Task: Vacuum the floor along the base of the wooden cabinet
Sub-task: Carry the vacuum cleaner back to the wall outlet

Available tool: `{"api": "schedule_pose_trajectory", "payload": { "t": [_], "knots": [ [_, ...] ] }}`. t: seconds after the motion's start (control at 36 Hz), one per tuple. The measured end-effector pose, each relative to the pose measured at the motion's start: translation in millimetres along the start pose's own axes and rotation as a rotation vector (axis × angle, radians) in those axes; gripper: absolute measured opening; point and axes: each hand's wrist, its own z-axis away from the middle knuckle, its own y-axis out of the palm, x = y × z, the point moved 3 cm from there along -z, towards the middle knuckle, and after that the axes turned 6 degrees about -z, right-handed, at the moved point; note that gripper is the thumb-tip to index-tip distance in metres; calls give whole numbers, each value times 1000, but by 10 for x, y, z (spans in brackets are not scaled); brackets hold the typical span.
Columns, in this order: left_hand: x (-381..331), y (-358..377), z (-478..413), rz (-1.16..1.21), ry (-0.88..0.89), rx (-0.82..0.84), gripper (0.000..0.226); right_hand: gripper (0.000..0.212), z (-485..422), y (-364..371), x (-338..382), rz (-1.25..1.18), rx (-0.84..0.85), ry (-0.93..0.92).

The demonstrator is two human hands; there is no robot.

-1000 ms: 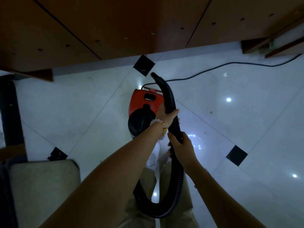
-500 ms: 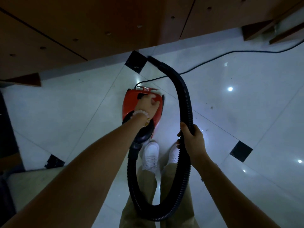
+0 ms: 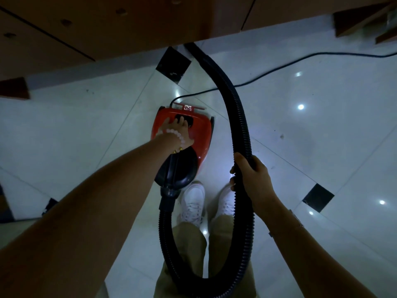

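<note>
Beside the wooden cabinet (image 3: 129, 24), a person stood over a red vacuum cleaner (image 3: 199, 134) on the tiled floor (image 3: 322, 136).
Their left hand (image 3: 175, 133) rested on the machine's top, fingertips at its dark recess; whether they gripped could not be told. Their right hand (image 3: 252, 176) was curled round the black hose (image 3: 239, 117), which looped from the vacuum past white shoes (image 3: 193, 203) up to the cabinet's base, tip hidden there.

No text is legible; the small label (image 3: 187, 107) on the red vacuum cleaner (image 3: 202, 134) is unreadable.
</note>
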Motion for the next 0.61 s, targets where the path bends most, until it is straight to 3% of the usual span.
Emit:
{"api": "schedule_pose_trajectory", "payload": {
  "t": [0.28,0.47,0.61],
  "knots": [
    [-31,-24,25,-7,0,43,81,22,-13,30,89,-4,-11,-19],
    [91,112,375,513,17,-107,70,28,52,41,48,0,-11,-13],
    [-24,343,595,921,-153,-323,59,26,100,99,60,9,-9,-20]
  ]
}}
